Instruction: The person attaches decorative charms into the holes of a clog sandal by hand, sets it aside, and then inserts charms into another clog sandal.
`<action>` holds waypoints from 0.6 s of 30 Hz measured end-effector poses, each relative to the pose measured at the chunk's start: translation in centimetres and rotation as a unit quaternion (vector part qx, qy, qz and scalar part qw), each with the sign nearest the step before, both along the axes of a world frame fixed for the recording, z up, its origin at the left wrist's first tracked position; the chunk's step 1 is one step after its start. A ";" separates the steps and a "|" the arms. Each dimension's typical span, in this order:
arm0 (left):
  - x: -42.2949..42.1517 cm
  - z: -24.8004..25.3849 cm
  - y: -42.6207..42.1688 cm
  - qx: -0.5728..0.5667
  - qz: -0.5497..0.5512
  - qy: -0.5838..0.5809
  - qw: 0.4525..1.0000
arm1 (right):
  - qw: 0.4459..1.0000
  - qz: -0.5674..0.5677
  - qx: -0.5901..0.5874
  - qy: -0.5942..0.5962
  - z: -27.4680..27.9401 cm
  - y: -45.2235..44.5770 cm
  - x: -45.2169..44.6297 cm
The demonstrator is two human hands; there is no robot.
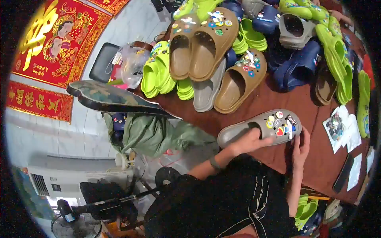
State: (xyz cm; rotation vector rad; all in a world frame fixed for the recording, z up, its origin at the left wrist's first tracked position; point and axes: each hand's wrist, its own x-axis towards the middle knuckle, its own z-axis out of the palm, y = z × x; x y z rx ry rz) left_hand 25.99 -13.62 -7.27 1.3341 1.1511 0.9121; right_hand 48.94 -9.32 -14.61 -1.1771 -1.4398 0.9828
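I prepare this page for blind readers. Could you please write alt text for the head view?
At a brown table, the left hand holds a gray slipper with colorful charms by its opening, while the right hand touches its toe. Beyond are many brown, green, navy and gray shoes.

Just behind the grip of the left hand point(251, 142), a dark grey band point(214, 163) goes round the wrist. Farther back from the grip, the person wears a black top point(222, 202). Thin, pale lines point(258, 199) run along it, some wavy.
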 end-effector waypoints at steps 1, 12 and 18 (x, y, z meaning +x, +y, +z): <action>0.0 0.2 0.2 0.018 -0.030 0.044 0.998 | 1.000 0.005 0.020 -0.003 0.2 0.2 -0.2; 0.7 -0.7 -0.6 -0.174 0.019 -0.020 0.984 | 0.995 -0.012 0.054 -0.085 2.7 -0.4 0.0; 0.6 -0.2 -0.9 -0.127 0.054 0.025 0.990 | 0.994 -0.008 0.068 -0.087 2.9 -0.2 0.0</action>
